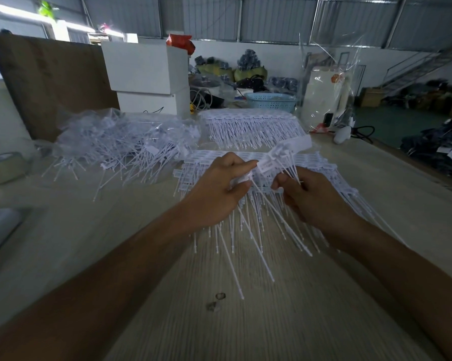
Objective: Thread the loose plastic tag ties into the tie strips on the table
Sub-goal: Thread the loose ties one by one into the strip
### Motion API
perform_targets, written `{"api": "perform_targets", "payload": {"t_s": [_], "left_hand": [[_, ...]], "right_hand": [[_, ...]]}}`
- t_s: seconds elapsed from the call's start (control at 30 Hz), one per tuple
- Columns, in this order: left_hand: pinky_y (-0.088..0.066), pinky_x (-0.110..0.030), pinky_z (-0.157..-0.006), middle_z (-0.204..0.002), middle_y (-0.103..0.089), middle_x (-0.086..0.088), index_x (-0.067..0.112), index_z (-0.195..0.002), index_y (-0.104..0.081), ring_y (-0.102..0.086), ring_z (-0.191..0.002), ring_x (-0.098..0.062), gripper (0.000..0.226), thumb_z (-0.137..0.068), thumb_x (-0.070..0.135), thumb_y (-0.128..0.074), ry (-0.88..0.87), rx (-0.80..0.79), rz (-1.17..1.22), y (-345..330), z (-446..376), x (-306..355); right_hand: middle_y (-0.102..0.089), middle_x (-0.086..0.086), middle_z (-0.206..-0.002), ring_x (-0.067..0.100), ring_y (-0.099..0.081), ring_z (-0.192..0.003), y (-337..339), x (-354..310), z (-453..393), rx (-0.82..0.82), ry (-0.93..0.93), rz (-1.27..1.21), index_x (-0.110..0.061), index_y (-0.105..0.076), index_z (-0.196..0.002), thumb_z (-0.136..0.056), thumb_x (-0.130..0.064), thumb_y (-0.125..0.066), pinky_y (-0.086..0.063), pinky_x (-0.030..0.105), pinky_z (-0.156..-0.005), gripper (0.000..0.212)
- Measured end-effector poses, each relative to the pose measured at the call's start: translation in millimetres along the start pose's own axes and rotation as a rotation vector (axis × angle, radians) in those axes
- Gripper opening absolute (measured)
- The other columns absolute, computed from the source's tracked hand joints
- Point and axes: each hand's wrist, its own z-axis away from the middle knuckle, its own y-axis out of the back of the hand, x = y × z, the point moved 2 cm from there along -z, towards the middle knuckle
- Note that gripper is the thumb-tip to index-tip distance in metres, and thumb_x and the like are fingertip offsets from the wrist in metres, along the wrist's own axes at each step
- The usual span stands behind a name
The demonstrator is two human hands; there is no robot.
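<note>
On the pale wood-grain table [285,321], both forearms are reaching in from the near edge toward a spread of white tie strips [248,162] lying flat mid-table, their thin tails fanning toward the viewer. Left hand [217,188] is pinching the near end of a raised tie strip [285,152], thumb and forefinger closed on its white head. Right hand [311,196] is curling around a few loose tie tails [291,173] just beside that strip, fingers bent on them. A second batch of strips [251,126] is lying farther back, apart from the first. To the left, a heap of loose plastic tag ties [120,147] is spilling out of a clear bag. Two small dark marks [217,300] are showing on the wood near the front.

Behind the work area: stacked white boxes [146,79], a brown board [53,82] leaning upright, a light blue basket [271,101], a tall clear bag [329,95] around something white. The room is reading as a warehouse, with corrugated metal walls and a staircase [423,66] at far right.

Hard to make out: whether any tail is actually entering a strip slot, since the fingers are covering that spot. Left table edge is blurring out; background goods are indistinct.
</note>
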Motion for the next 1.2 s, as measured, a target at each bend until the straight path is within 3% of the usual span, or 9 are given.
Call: {"api": "perform_targets", "payload": {"t_s": [0.1, 0.23, 0.43, 0.57, 0.7, 0.8, 0.9, 1.07, 1.2], "left_hand": [[-0.039, -0.022, -0.083, -0.105, -0.056, 0.003, 0.013, -0.141, -0.053, -0.055, -0.102, -0.015, 0.047, -0.096, 0.011, -0.063, -0.03, 0.032, 0.032, -0.9, 1.0, 2.2], [-0.048, -0.018, -0.075, -0.089, -0.068, 0.014, 0.021, -0.118, -0.059, -0.065, -0.086, -0.004, 0.044, -0.081, 0.01, -0.08, -0.048, 0.093, 0.169, -0.8, 3.3, 4.6], [-0.052, -0.018, -0.073, -0.086, -0.074, 0.014, 0.024, -0.1, -0.056, -0.07, -0.081, -0.002, 0.04, -0.075, 0.018, -0.087, -0.047, 0.123, 0.235, -5.5, 4.7, 13.0], [-0.054, -0.025, -0.075, -0.087, -0.073, 0.007, 0.013, -0.101, -0.062, -0.07, -0.086, -0.008, 0.027, -0.082, 0.017, -0.081, -0.082, 0.109, 0.217, -2.6, 5.0, 16.0], [-0.044, -0.011, -0.085, -0.105, -0.07, 0.01, 0.017, -0.115, -0.066, -0.063, -0.1, 0.0, 0.035, -0.084, 0.002, -0.072, -0.103, 0.06, 0.1, 1.6, 5.4, 10.8], [-0.049, -0.032, -0.094, -0.116, -0.068, 0.008, 0.023, -0.124, -0.063, -0.062, -0.109, -0.01, 0.04, -0.087, 0.013, -0.072, -0.083, 0.041, -0.044, -3.4, 5.7, 8.1], [-0.052, -0.042, -0.082, -0.106, -0.071, 0.004, 0.024, -0.118, -0.066, -0.065, -0.096, -0.016, 0.029, -0.09, 0.029, -0.071, -0.057, 0.087, -0.105, -3.8, 4.2, 4.0], [-0.054, -0.039, -0.084, -0.105, -0.074, 0.0, 0.021, -0.119, -0.07, -0.068, -0.096, -0.017, 0.031, -0.092, 0.034, -0.063, -0.061, 0.126, -0.1, -0.7, 5.5, 5.4], [-0.048, -0.021, -0.073, -0.089, -0.071, 0.013, 0.013, -0.107, -0.074, -0.067, -0.08, -0.003, 0.017, -0.094, 0.022, -0.068, -0.031, 0.108, 0.017, -3.3, 3.8, 4.1]], "right_hand": [[-0.041, -0.012, -0.047, 0.003, -0.033, -0.04, -0.4, 2.0, 1.1, 0.033, -0.144, -0.145, -0.014, -0.069, -0.084, -0.103, -0.027, -0.053, -0.025, 0.02, -0.04, 0.028], [-0.035, -0.006, -0.048, 0.009, -0.026, -0.041, 2.4, -0.5, 1.8, 0.104, -0.226, -0.266, -0.013, -0.069, -0.082, -0.102, -0.025, -0.055, -0.02, 0.022, -0.041, 0.027], [-0.034, -0.006, -0.05, 0.007, -0.028, -0.042, -5.5, -8.0, 9.0, -0.153, -0.245, -0.263, -0.028, -0.058, -0.053, -0.094, -0.044, -0.064, -0.022, 0.021, -0.039, 0.044], [-0.036, -0.008, -0.049, 0.006, -0.03, -0.041, -5.4, -7.4, 8.7, -0.163, -0.218, -0.253, -0.025, -0.061, -0.062, -0.092, -0.038, -0.068, -0.024, 0.021, -0.04, 0.033], [-0.038, -0.011, -0.047, 0.004, -0.032, -0.038, -0.8, -4.4, 5.8, -0.062, -0.269, -0.311, -0.015, -0.067, -0.075, -0.095, -0.038, -0.064, -0.026, 0.019, -0.038, 0.03], [-0.036, -0.012, -0.047, 0.004, -0.031, -0.038, -0.1, -3.8, 5.4, -0.045, -0.292, -0.323, -0.015, -0.065, -0.076, -0.096, -0.039, -0.063, -0.026, 0.019, -0.037, 0.031], [-0.037, -0.008, -0.049, 0.007, -0.031, -0.041, -0.8, -5.0, 5.9, -0.049, -0.279, -0.3, -0.015, -0.066, -0.075, -0.095, -0.04, -0.063, -0.026, 0.021, -0.038, 0.031], [-0.033, -0.007, -0.047, 0.008, -0.026, -0.04, -1.5, -8.0, 6.9, -0.05, -0.206, -0.265, -0.01, -0.064, -0.078, -0.097, -0.034, -0.06, -0.023, 0.022, -0.041, 0.031], [-0.033, -0.002, -0.049, 0.01, -0.026, -0.042, -1.4, -9.7, 8.1, -0.039, -0.15, -0.211, -0.009, -0.065, -0.077, -0.097, -0.032, -0.06, -0.024, 0.023, -0.041, 0.032]]}}
